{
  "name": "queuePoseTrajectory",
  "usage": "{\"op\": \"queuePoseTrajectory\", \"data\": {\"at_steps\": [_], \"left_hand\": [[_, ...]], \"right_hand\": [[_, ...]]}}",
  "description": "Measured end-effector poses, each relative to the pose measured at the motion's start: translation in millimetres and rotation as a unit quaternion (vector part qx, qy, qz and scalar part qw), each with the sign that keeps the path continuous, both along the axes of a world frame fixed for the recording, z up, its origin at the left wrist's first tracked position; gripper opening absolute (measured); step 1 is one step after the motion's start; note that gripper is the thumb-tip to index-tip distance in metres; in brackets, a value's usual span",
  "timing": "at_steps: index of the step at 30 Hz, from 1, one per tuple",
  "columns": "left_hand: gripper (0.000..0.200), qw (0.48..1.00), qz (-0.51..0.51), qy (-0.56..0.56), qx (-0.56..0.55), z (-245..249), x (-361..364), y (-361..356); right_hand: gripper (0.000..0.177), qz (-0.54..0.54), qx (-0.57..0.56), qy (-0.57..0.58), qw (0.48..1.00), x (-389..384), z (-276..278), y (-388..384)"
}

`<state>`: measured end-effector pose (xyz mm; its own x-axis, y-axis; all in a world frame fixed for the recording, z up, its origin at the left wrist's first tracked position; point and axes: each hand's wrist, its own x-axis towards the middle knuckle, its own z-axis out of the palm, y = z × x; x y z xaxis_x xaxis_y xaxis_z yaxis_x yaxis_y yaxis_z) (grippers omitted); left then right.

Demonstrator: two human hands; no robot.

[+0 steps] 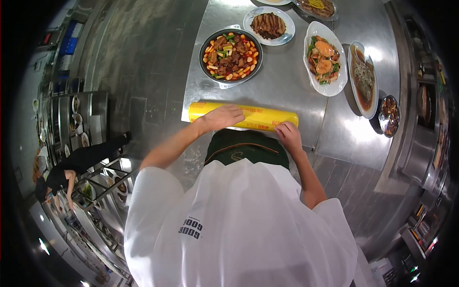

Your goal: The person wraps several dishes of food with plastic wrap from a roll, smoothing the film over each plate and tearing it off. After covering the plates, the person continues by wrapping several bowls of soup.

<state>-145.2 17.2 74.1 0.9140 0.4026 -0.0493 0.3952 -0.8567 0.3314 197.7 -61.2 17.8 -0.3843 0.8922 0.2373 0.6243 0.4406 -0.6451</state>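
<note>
A long yellow roll of cling film (265,116) with red printing lies across the near edge of the steel table (282,91), right in front of my body. My left hand (224,117) rests over its left half, fingers curled onto the top. At the right end, my right hand (289,135) has its fingers bent and pressed together against the roll's near side. Whether a film edge is between those fingertips is too small to tell. Just beyond the roll stands a black round pan (231,56) of meat, garlic and peppers in red sauce.
Behind the pan sits a round plate of sliced meat (268,26). To the right are a white oval dish (325,60), a long fish plate (363,79) and a small foil-like dish (389,115). Another person (79,162) in dark clothes is by the racks at far left.
</note>
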Motion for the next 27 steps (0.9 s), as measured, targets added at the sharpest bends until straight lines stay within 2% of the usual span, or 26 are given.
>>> {"op": "queuePoseTrajectory", "data": {"at_steps": [7,9,13,15,18,19,22,27], "left_hand": [[0.016,0.999,-0.032,0.042,0.005,4,9,-25],[0.017,0.993,0.044,0.1,0.045,9,18,-43],[0.018,0.99,0.095,0.103,0.013,0,18,-48],[0.019,0.99,0.119,-0.016,-0.068,-13,6,-34],[0.021,0.993,0.083,-0.014,-0.088,1,-9,-13],[0.019,0.997,0.055,-0.001,-0.06,4,-12,-9],[0.017,0.995,0.036,-0.005,-0.09,8,-17,-3],[0.014,0.997,0.026,0.005,-0.077,1,-23,-1]], "right_hand": [[0.01,0.0,-0.017,-0.006,1.0,-1,0,-4],[0.011,0.004,-0.015,-0.007,1.0,-2,-3,-5],[0.011,0.011,-0.031,-0.019,0.999,0,-9,-9],[0.011,0.009,-0.029,-0.011,0.999,0,-9,-11],[0.011,0.009,-0.029,-0.007,1.0,1,-5,-10],[0.011,0.01,-0.028,-0.007,1.0,1,-5,-10],[0.011,0.008,-0.025,-0.009,1.0,0,-6,-10],[0.011,0.002,-0.031,0.0,1.0,-1,-6,-10]]}}
